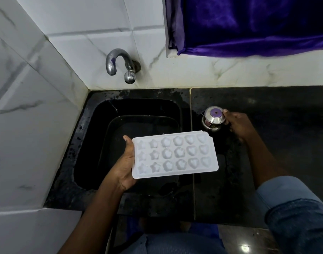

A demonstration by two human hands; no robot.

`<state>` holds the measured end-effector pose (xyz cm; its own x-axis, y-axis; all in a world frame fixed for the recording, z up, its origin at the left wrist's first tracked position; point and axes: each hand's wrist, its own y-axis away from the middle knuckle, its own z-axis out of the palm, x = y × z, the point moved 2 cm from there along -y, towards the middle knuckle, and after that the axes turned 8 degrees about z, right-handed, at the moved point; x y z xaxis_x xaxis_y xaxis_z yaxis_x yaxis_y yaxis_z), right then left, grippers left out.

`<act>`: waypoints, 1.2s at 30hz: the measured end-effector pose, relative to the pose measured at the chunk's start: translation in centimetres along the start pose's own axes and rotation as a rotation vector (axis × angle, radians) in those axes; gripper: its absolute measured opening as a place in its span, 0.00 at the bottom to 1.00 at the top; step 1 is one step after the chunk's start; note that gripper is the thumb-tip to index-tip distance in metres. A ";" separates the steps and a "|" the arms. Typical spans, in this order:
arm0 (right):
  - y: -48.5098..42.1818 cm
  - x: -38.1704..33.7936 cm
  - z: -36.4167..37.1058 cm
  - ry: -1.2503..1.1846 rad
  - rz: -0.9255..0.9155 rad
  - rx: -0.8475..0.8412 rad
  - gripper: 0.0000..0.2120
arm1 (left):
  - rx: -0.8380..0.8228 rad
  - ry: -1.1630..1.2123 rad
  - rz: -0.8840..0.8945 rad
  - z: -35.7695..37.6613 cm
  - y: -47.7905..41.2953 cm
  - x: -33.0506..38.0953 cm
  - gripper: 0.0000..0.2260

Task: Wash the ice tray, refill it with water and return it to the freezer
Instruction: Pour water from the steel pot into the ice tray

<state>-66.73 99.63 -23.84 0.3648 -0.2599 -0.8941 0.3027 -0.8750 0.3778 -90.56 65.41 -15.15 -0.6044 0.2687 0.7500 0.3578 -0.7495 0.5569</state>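
A white ice tray (174, 154) with star, flower and heart shaped cells is held flat over the right part of the black sink (83, 143). My left hand (125, 165) grips its left short edge, thumb on top. My right hand (236, 123) pinches the rim of a small steel lid (214, 115) with a purple centre, lifted at a tilt above a small steel pot (211, 127) on the black counter to the right of the sink.
A curved metal tap (118, 64) comes out of the white tiled wall above the sink, with no water running. A black counter (276, 116) stretches to the right. A purple curtain (248, 24) hangs at the top right. White tiled walls close the left side.
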 end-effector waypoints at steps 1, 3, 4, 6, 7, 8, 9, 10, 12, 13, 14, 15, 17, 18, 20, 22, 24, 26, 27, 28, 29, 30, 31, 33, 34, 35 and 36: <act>-0.2 0.0 -0.1 0.004 0.000 -0.003 0.26 | 0.009 0.005 -0.001 -0.1 0.0 -0.2 0.48; -0.4 0.0 -0.1 0.005 0.005 -0.013 0.26 | 0.017 0.010 0.001 0.0 0.1 -0.4 0.48; -0.4 0.0 -0.1 0.004 0.008 -0.020 0.26 | 0.017 0.008 0.004 0.2 0.1 -0.4 0.47; -0.4 0.1 -0.1 0.002 0.009 -0.028 0.25 | 0.009 -0.010 0.013 0.7 0.2 -0.3 0.46; -0.4 0.2 0.0 0.000 0.008 -0.031 0.25 | 0.010 -0.022 0.017 0.9 0.1 -0.2 0.45; -0.4 0.2 -0.1 0.002 0.005 -0.030 0.24 | 0.014 -0.032 0.021 1.1 0.0 -0.1 0.45; -0.3 0.3 -0.2 0.008 0.004 -0.030 0.25 | 0.016 -0.036 0.024 1.2 -0.1 -0.1 0.44; -0.3 0.4 -0.4 0.014 0.004 -0.030 0.26 | 0.016 -0.036 0.024 1.4 -0.2 0.0 0.44; -0.1 0.7 -0.7 0.027 0.008 -0.033 0.27 | 0.021 -0.031 0.020 1.7 -0.3 0.1 0.43; 0.1 0.9 -0.9 0.032 0.005 -0.034 0.28 | 0.012 -0.031 0.018 1.9 -0.3 0.1 0.43; 0.3 1.1 -1.1 0.034 -0.001 -0.034 0.28 | 0.001 -0.029 0.015 2.0 -0.2 0.1 0.44; 0.5 1.2 -1.3 0.032 -0.006 -0.034 0.27 | -0.006 -0.022 0.009 2.1 -0.2 0.1 0.44; 1.2 1.4 -1.7 0.021 -0.019 -0.029 0.25 | -0.013 -0.009 0.002 2.3 0.0 0.1 0.44; 1.7 1.3 -1.9 0.018 -0.028 -0.026 0.25 | -0.017 0.000 0.003 2.4 0.1 0.1 0.43; 2.8 1.0 -2.5 0.012 -0.043 -0.022 0.25 | -0.020 0.030 0.001 2.5 0.3 -0.1 0.43; 4.0 0.4 -3.3 -0.004 -0.050 -0.015 0.24 | -0.024 0.064 -0.005 2.7 0.4 -0.3 0.43; 5.4 -0.3 -4.2 -0.038 -0.056 0.006 0.24 | -0.044 0.085 -0.005 2.9 0.7 -0.3 0.43; 7.0 -1.3 -5.3 -0.075 -0.077 0.036 0.23 | -0.075 0.104 0.003 3.2 1.1 0.0 0.43; 7.6 -1.8 -5.9 -0.090 -0.088 0.050 0.23 | -0.087 0.122 0.006 3.4 1.3 0.2 0.43; 8.5 -2.3 -6.5 -0.107 -0.099 0.068 0.23 | -0.099 0.131 0.008 3.6 1.6 0.5 0.43; 9.1 -2.9 -6.9 -0.122 -0.103 0.076 0.23 | -0.105 0.141 0.014 3.6 1.7 0.8 0.42; 9.8 -3.5 -7.3 -0.136 -0.104 0.084 0.22 | -0.111 0.150 0.017 3.7 1.8 1.1 0.42; 10.5 -4.1 -7.8 -0.153 -0.106 0.100 0.21 | -0.121 0.149 0.020 3.7 1.8 1.4 0.41; 12.1 -5.2 -8.8 -0.191 -0.117 0.129 0.18 | -0.150 0.152 0.024 4.0 1.9 2.1 0.41; 12.9 -5.8 -9.3 -0.210 -0.123 0.145 0.17 | -0.166 0.158 0.022 4.2 2.1 2.4 0.41; 13.7 -6.5 -9.8 -0.227 -0.131 0.159 0.17 | -0.182 0.163 0.022 4.5 2.1 2.8 0.41; 14.6 -7.1 -10.2 -0.239 -0.140 0.171 0.17 | -0.201 0.171 0.021 4.8 2.3 3.2 0.40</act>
<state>-55.95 92.89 -9.53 0.1064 -0.2032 -0.9733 0.1751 -0.9598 0.2195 -88.27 67.41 -9.79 -0.7158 0.1581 0.6802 0.2339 -0.8635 0.4469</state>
